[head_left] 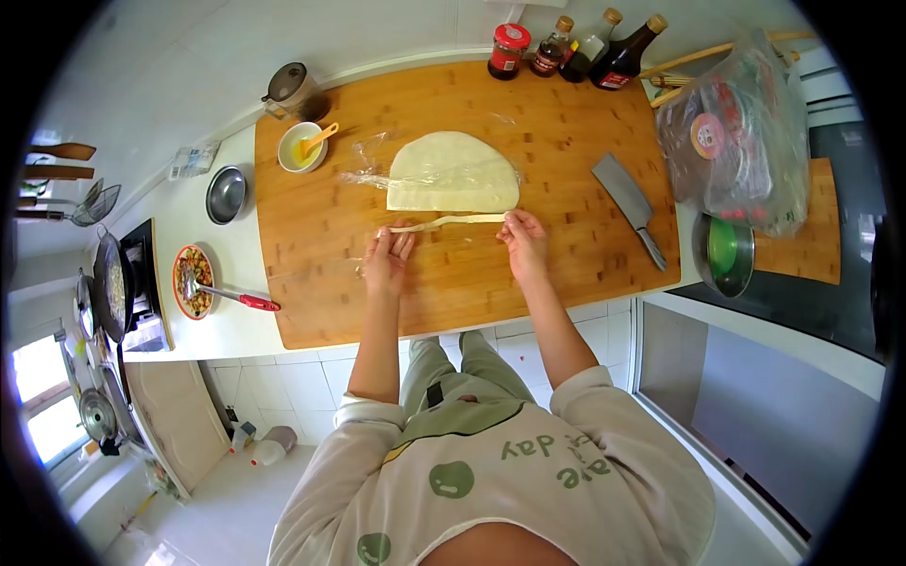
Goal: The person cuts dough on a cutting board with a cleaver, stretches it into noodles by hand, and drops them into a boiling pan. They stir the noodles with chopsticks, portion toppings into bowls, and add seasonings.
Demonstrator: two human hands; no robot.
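Observation:
A thin strip of dough (448, 221) stretches between my two hands, just above the wooden board. My left hand (386, 261) pinches its left end, and my right hand (524, 247) pinches the right end. Directly beyond the strip lies a large flat sheet of dough (453, 160) with a rounded far side and a straight near edge. Clear plastic wrap (368, 170) covers part of the sheet and trails off to its left. To the right of my right hand, a cleaver (625, 196) rests on the board with its handle toward me.
The wooden board (321, 311) fills the counter's middle. A bowl with an orange brush (300, 149), a metal bowl (226, 194) and a bowl of chopped filling (193, 283) with a spoon stand left. Bottles (590, 45) line the back. A plastic bag (736, 132) and metal pot (725, 255) are right.

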